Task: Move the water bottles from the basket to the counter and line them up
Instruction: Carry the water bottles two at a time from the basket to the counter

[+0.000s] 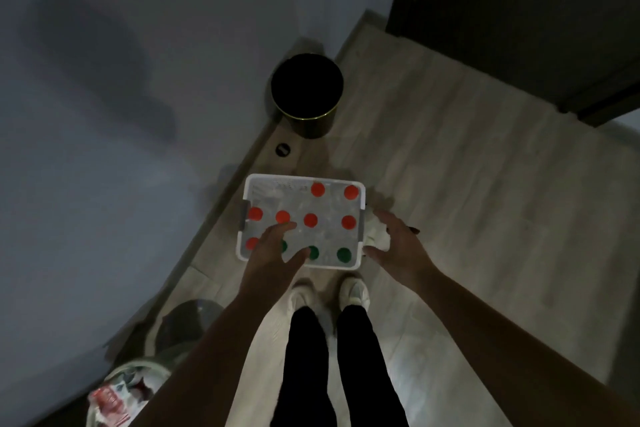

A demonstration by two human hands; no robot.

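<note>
A white plastic basket stands on the wooden floor in front of my feet. Inside it stand several clear water bottles seen from above, most with red caps and a few with green caps. My left hand reaches down over the basket's near left corner with fingers spread and relaxed, above the caps, holding nothing. My right hand hovers open just outside the basket's right side, near its grey handle, fingers straight. The counter is not in view.
A black round bin stands against the wall beyond the basket. A white crumpled thing lies by the basket's right side. A bin with a bag of rubbish sits at lower left. A dark door is at upper right.
</note>
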